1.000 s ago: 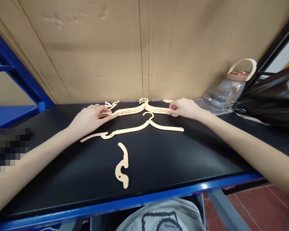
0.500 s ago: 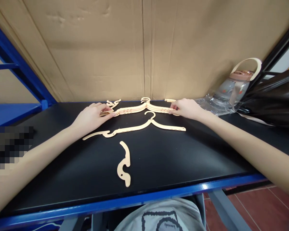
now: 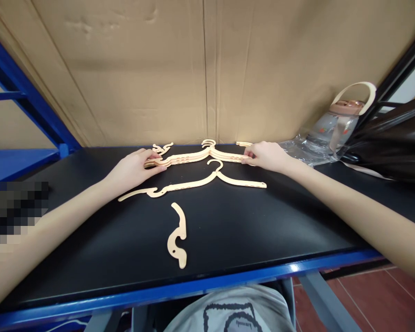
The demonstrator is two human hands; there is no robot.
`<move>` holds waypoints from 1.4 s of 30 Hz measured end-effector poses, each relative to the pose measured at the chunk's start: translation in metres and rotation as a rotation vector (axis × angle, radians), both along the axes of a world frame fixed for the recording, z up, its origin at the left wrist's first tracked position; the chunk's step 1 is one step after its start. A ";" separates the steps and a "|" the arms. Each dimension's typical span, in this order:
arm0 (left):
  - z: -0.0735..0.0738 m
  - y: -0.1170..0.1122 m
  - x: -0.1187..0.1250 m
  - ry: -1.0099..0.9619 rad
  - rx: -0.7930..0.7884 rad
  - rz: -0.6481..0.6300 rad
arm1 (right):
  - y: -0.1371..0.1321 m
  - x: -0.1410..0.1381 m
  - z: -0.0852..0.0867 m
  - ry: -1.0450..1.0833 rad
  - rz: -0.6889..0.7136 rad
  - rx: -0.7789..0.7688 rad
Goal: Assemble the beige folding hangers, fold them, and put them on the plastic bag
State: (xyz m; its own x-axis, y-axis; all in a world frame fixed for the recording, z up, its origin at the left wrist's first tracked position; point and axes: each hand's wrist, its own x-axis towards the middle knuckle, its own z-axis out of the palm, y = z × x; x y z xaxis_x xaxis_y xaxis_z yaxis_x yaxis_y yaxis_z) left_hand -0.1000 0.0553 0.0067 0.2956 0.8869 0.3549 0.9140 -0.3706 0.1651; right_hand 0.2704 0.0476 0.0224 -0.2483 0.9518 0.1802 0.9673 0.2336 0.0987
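While both my arms stretch toward the back edge of the bench (image 3: 263, 230), each hand has one end of the stack of hangers (image 3: 193, 157). My left hand (image 3: 133, 168) is closed over the left tip, thumb along the near side and fingers curled on top. My right hand (image 3: 268, 156) pinches the right tip between thumb and fingertips. The stack lies flat with its long axis running left to right across me, hooks pointing away toward the cardboard wall (image 3: 141, 69), so it spans the gap between my two hands and neither is nearer.

Just in front of the stack, toward me, a single hanger (image 3: 193, 184) lies parallel to it, untouched. A loose curved piece (image 3: 177, 235) lies nearer the front edge, well apart from both hands. Some small pieces (image 3: 162, 148) lie just behind my left hand. Toward the back right corner stand a clear bottle (image 3: 335, 124) and a dark bag (image 3: 394, 143).
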 end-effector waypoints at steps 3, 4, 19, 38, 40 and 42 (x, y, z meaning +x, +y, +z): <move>0.000 0.000 0.000 0.006 -0.017 0.006 | 0.000 0.000 0.000 -0.002 -0.001 0.007; 0.000 0.000 0.000 0.000 -0.030 0.013 | 0.000 0.000 -0.001 -0.001 0.001 0.007; 0.005 -0.006 0.003 -0.128 -0.086 0.071 | -0.004 -0.001 0.001 -0.018 0.028 0.057; 0.005 -0.063 0.057 0.213 0.031 -0.620 | -0.124 -0.100 -0.023 0.055 1.141 0.185; 0.002 -0.060 0.056 0.184 0.010 -0.623 | -0.120 -0.099 -0.025 0.057 1.123 0.196; 0.001 -0.057 0.055 0.156 -0.005 -0.621 | -0.117 -0.099 -0.027 0.054 1.121 0.255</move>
State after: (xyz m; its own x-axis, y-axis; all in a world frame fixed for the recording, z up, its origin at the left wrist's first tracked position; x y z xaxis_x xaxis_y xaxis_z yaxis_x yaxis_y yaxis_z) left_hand -0.0446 -0.0017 0.0077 0.8028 0.5353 0.2626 0.5425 -0.8385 0.0509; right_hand 0.1716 -0.0696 -0.0046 -0.9183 0.1353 0.3720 0.2331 0.9444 0.2318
